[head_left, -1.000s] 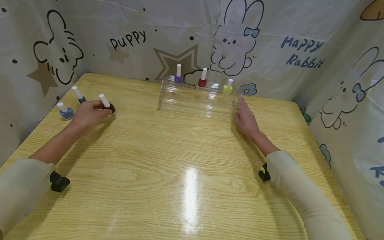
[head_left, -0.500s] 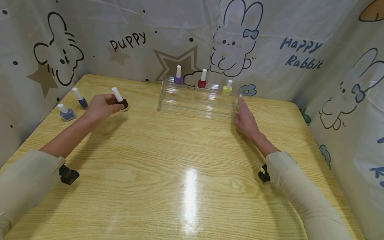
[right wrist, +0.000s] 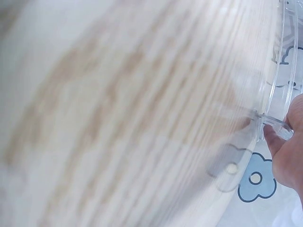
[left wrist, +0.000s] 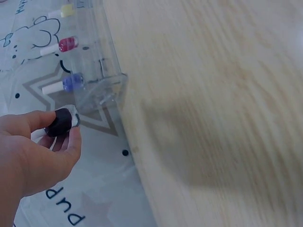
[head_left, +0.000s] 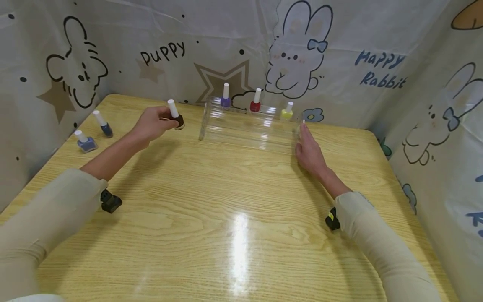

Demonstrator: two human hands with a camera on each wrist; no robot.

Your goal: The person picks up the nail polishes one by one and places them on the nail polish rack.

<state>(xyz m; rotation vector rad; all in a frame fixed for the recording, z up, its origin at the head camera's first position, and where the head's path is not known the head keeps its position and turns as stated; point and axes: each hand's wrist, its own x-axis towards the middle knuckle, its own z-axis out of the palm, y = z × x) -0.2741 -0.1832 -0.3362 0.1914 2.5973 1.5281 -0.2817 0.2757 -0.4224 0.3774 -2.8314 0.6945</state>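
Nail polish with a dark body (head_left: 180, 121) and a white cap is up off the table (head_left: 226, 188), just left of the clear rack (head_left: 235, 133), its cap leaning left. To carry it well, I would keep it high enough to clear the rack's near end, bring it upright before its base meets a tier, and set it down gently, since the narrow cap could knock the purple bottle (head_left: 225, 102) close by. The lower tiers look like the easier place to reach.

The left hand (head_left: 152, 122) pinches the dark body between thumb and fingers, low down, leaving the cap free; loosening only once the base sits flat seems wise. The right hand (head_left: 311, 153) is against the rack's right end, fingers mostly straight; I cannot quite tell, through the clear plastic, whether it pinches that end or merely presses it. Light, even pressure there should stop the rack sliding.

Along the top tier, the red bottle (head_left: 255, 105) and yellow bottle (head_left: 286, 114) stand right of the purple one. Two blue bottles (head_left: 107, 130) are well apart from the rack, near the table's left edge.
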